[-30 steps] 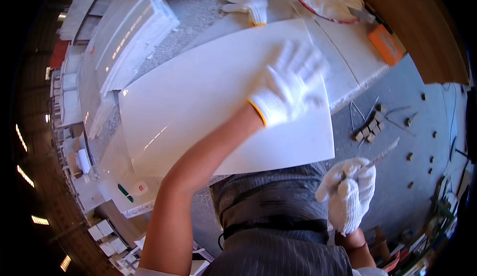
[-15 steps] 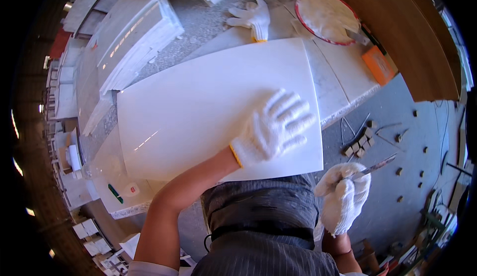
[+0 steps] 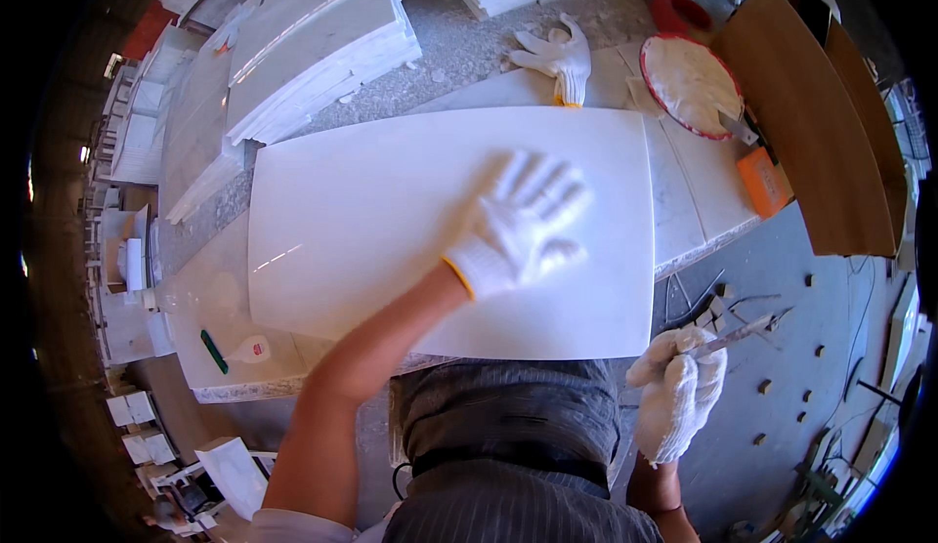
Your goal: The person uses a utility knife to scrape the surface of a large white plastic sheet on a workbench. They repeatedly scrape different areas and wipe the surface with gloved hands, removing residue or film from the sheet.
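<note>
A large glossy white slab (image 3: 362, 211) lies flat in front of me on a pale stone worktop. My left hand (image 3: 523, 226), in a white knit glove with a yellow cuff, is spread palm-down over its right half, a little blurred; whether it presses on the surface I cannot tell. Beyond the slab's right front corner, my gloved right hand (image 3: 676, 392) is closed round a knife with a narrow metal blade (image 3: 738, 335). The blade points up and right, and its handle is hidden in the fingers.
Past the far edge lies an empty white glove (image 3: 559, 60). A red-rimmed bowl of white paste (image 3: 689, 79) with a scraper (image 3: 735, 128), an orange box (image 3: 762, 182) and a cardboard box (image 3: 811, 104) stand far right. Stacked slabs (image 3: 322, 45) rise far left; a green cutter (image 3: 214, 352) lies near left.
My left hand has slid left over the slab, away from its right edge. The right hand keeps the knife in much the same place. The whole view has shifted slightly.
</note>
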Demonstrator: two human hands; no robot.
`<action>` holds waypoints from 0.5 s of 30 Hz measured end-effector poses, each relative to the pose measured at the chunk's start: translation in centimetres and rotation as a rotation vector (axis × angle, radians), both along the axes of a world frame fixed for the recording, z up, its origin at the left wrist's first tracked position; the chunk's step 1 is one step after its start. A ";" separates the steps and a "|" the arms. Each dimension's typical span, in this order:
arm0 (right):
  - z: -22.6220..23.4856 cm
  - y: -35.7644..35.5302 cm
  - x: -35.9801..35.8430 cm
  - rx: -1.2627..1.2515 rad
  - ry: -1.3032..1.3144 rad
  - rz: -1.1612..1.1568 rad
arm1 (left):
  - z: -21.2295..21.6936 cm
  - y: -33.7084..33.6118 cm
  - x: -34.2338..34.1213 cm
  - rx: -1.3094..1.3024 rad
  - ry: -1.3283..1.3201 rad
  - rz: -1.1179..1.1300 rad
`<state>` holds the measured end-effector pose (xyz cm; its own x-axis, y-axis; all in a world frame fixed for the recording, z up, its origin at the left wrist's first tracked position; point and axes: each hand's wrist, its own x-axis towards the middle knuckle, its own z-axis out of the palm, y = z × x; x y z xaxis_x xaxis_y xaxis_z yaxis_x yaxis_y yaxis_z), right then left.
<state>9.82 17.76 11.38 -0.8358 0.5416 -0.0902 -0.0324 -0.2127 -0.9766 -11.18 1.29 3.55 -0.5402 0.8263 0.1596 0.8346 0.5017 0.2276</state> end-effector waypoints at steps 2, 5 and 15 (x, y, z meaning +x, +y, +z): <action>-0.1 -0.5 0.2 -0.026 0.013 0.014 | -0.2 -4.3 -5.0 -0.065 0.193 0.190; -1.1 -0.8 0.6 -0.058 -0.022 0.106 | -1.3 -12.5 -9.7 -0.234 0.184 0.598; 1.0 -1.8 -1.0 -0.104 0.072 0.116 | -1.5 1.0 4.6 0.074 -0.050 -0.166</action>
<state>8.84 15.91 12.41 -0.8984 0.4321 -0.0786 -0.0705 -0.3185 -0.9453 -6.60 2.31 2.08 -0.4061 0.8918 0.1993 0.8913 0.3385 0.3016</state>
